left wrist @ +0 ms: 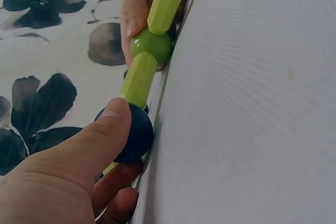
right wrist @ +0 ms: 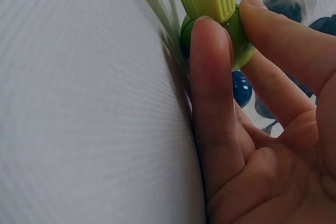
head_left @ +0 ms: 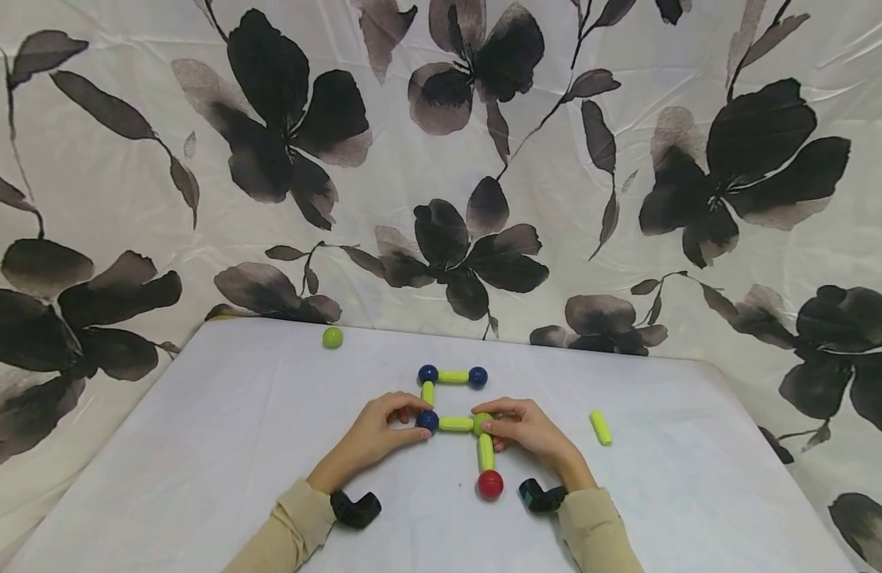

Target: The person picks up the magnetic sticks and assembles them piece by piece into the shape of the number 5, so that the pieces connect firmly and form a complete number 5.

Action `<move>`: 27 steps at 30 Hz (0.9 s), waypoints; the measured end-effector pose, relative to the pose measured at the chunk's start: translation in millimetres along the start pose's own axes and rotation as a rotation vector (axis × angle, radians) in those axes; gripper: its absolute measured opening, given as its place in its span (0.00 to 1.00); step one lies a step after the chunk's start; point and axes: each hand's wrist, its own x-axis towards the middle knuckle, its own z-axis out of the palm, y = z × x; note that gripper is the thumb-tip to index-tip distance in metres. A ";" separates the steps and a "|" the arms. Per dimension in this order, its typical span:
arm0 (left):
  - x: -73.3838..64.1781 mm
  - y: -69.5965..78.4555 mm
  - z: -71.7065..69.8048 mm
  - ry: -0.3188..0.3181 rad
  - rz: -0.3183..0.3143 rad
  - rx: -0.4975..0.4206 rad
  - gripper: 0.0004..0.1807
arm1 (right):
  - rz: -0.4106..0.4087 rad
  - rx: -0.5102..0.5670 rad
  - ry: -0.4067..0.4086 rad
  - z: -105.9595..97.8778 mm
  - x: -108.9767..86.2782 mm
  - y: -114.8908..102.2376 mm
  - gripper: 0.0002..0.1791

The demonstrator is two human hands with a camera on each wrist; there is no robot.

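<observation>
A joined figure of yellow-green sticks and coloured balls lies on the white table. My left hand (head_left: 376,430) pinches the near blue ball (head_left: 428,422) between thumb and fingers. With thumb and fingers, my right hand (head_left: 537,434) grips the green ball (left wrist: 152,45). One stick (head_left: 455,424) links these two balls. Another stick (head_left: 486,455) runs from the green ball toward me to a red ball (head_left: 490,485). Beyond the left hand, a short stick (head_left: 427,392) leads to a far blue ball (head_left: 428,374), and a further stick (head_left: 453,376) joins that to another blue ball (head_left: 478,377).
A loose yellow-green stick (head_left: 601,428) lies to the right of the right hand. Near the table's back edge, at left, sits a loose green ball (head_left: 332,338). Behind the table hangs a white cloth (head_left: 384,175) with dark flowers.
</observation>
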 end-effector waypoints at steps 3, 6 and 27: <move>0.1 -0.7 0.0 -0.003 -0.007 -0.004 0.19 | -0.002 -0.005 -0.005 -0.1 0.1 -0.2 0.20; -0.2 -1.7 0.2 -0.010 -0.013 -0.009 0.19 | 0.001 -0.031 -0.031 -1.3 -0.4 -2.8 0.20; 7.0 -10.6 -3.5 -0.013 0.007 -0.045 0.19 | 0.149 -0.823 0.614 -76.3 -64.9 -43.2 0.19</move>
